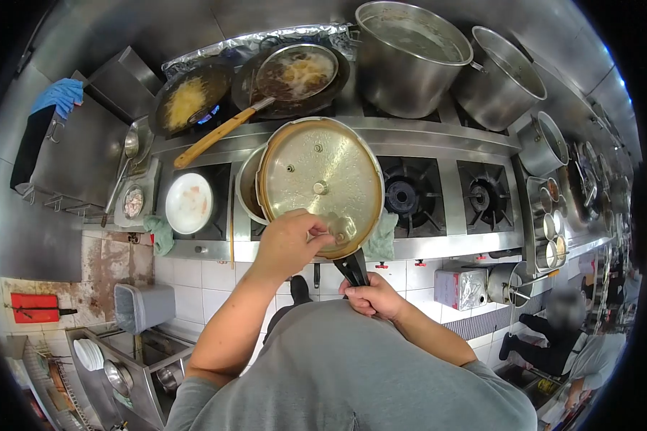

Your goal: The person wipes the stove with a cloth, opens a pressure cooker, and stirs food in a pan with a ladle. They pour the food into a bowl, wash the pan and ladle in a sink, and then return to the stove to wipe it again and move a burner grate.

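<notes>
A round pressure cooker lid (302,190) is tilted up before me, its inner face toward me, wet with drops and showing small metal fittings and a centre knob. My right hand (374,296) is wrapped round its black handle (352,269). On the lower part of the lid, my left hand (295,241) has its fingers bent together beside a small fitting; whether something is pinched in them is hidden. Behind the lid's left edge a metal pot (250,185) partly shows on the stove. A white plate (189,203) with food remnants stands to the left.
Two woks (194,100) with frothing food sit at the back left; a wooden-handled strainer (223,129) rests over the right one. Large stockpots (413,79) stand at back right. Bare burners (402,194) lie right of the lid. Another person (575,352) is at far right.
</notes>
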`<move>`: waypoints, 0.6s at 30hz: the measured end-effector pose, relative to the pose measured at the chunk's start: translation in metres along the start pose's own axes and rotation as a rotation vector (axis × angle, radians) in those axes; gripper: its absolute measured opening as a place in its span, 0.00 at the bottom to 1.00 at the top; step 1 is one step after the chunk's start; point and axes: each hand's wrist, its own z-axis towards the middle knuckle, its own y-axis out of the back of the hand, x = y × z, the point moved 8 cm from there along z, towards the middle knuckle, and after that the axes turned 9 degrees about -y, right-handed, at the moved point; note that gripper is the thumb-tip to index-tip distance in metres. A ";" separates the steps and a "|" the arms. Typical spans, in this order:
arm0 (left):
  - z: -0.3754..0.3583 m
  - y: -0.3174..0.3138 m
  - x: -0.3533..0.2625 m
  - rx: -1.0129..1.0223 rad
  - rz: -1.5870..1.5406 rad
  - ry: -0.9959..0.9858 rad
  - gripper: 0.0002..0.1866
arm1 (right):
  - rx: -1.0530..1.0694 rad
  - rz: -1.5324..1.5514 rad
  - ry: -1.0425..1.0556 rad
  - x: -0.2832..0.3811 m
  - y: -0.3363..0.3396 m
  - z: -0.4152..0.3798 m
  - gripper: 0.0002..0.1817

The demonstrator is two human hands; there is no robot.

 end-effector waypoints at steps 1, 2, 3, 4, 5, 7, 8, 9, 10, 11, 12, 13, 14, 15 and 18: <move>-0.003 0.002 0.000 -0.002 -0.014 -0.025 0.08 | -0.007 -0.001 0.002 0.001 -0.001 -0.002 0.10; -0.004 0.001 -0.001 -0.005 -0.028 -0.048 0.07 | -0.013 -0.001 0.002 0.001 -0.003 -0.004 0.09; -0.003 -0.003 -0.006 0.004 0.000 -0.095 0.07 | -0.020 -0.015 0.007 0.002 -0.003 -0.005 0.09; -0.002 -0.010 -0.012 0.011 0.030 -0.142 0.06 | -0.025 -0.030 0.011 0.003 -0.004 -0.005 0.09; -0.002 -0.014 -0.017 0.018 0.060 -0.187 0.05 | -0.029 -0.046 0.014 0.003 -0.004 -0.005 0.09; 0.002 -0.010 -0.018 0.009 0.116 -0.193 0.05 | -0.031 -0.021 0.015 0.002 -0.004 -0.005 0.09; 0.003 -0.008 -0.019 0.003 0.142 -0.197 0.04 | -0.033 -0.009 0.016 0.002 -0.003 -0.005 0.09; 0.002 -0.005 -0.019 -0.029 0.120 -0.186 0.04 | -0.025 0.005 0.012 0.001 -0.002 -0.005 0.10; 0.000 -0.001 -0.017 -0.060 0.099 -0.177 0.04 | -0.017 0.022 0.010 -0.001 0.000 -0.004 0.11; -0.003 0.002 -0.017 -0.090 0.077 -0.168 0.04 | -0.009 0.039 0.007 -0.002 0.000 -0.004 0.12; -0.007 0.000 -0.020 -0.082 0.054 -0.164 0.04 | -0.011 0.046 0.006 -0.003 0.001 -0.004 0.12; -0.012 -0.003 -0.025 -0.073 0.031 -0.159 0.04 | -0.012 0.054 0.006 -0.003 0.002 -0.004 0.12; -0.016 -0.007 -0.029 -0.066 0.009 -0.155 0.05 | -0.013 0.061 0.005 -0.003 0.002 -0.003 0.12; -0.020 -0.013 -0.033 -0.047 0.019 -0.158 0.05 | -0.016 0.072 0.011 -0.001 0.002 -0.003 0.11; -0.031 -0.031 -0.043 -0.028 0.063 -0.183 0.05 | -0.028 0.105 0.017 0.000 0.002 -0.004 0.11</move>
